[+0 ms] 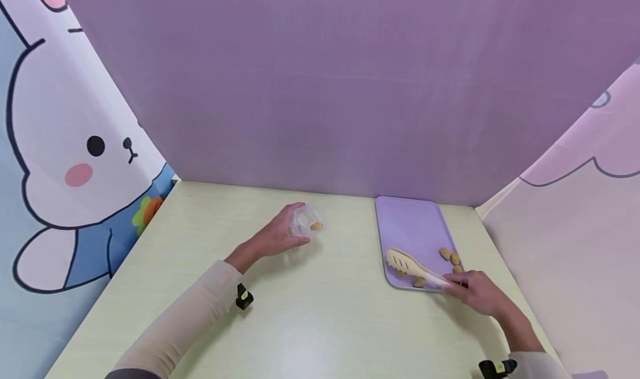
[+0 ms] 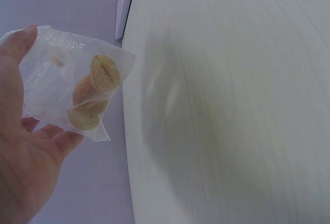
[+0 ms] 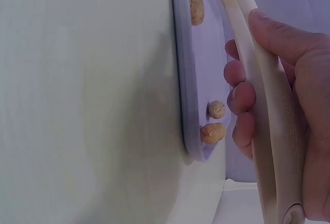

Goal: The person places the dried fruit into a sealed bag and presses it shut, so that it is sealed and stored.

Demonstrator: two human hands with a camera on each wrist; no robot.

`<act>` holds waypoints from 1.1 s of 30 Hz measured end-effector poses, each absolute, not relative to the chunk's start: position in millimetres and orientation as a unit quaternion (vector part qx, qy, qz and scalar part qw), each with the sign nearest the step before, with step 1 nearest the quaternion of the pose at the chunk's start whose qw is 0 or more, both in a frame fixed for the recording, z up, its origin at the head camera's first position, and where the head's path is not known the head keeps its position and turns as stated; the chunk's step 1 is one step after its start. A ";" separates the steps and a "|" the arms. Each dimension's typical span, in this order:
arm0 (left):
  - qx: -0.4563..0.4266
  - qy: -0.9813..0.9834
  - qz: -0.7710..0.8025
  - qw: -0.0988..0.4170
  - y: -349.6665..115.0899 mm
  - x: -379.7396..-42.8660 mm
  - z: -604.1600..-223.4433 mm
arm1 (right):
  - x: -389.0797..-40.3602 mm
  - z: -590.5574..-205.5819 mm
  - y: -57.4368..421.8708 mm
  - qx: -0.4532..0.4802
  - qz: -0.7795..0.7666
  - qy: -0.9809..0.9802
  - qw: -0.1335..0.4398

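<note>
My left hand [image 1: 277, 234] holds a clear plastic bag [image 1: 301, 220] above the table, thumb on one side and fingers on the other. Several walnuts [image 2: 104, 73] lie in the bag, seen through its side in the left wrist view. My right hand [image 1: 475, 290] grips cream tongs [image 1: 425, 273] by their handles, thumb over one arm and fingers curled round the other. The slotted tong head hangs over the near part of a purple tray [image 1: 410, 223]. A walnut shows under the head; whether the tongs pinch it I cannot tell. Other walnuts [image 1: 445, 253] lie along the tray's right side.
A pale wood-grain table [image 1: 320, 312] carries everything. Behind it rises a purple cloth wall [image 1: 320, 90]. A cartoon rabbit curtain [image 1: 60, 173] closes the left side, and a pale curtain [image 1: 575, 229] the right, near the tray.
</note>
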State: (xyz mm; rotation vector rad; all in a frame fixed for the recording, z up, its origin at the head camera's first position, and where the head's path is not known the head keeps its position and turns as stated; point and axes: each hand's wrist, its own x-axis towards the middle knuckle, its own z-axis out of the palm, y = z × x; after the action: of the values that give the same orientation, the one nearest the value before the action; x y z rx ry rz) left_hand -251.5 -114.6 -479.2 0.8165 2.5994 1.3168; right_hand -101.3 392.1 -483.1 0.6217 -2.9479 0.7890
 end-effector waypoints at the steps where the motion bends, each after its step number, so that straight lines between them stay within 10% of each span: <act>1: 0.268 0.857 0.436 0.059 -114.4 -251.7 -479.4 | -102.7 -483.1 391.5 0.200 0.249 -0.948 0.022; 33: 0.274 0.852 0.443 0.059 -110.1 -251.9 -479.4 | -156.1 -461.1 333.3 0.208 0.236 -0.940 0.130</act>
State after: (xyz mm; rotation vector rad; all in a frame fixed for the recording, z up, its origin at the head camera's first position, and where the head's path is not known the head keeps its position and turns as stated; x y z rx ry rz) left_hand -251.9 -110.1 -479.4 0.8305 2.5784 1.3410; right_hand -156.1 333.3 -461.1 0.6036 -2.7327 0.6871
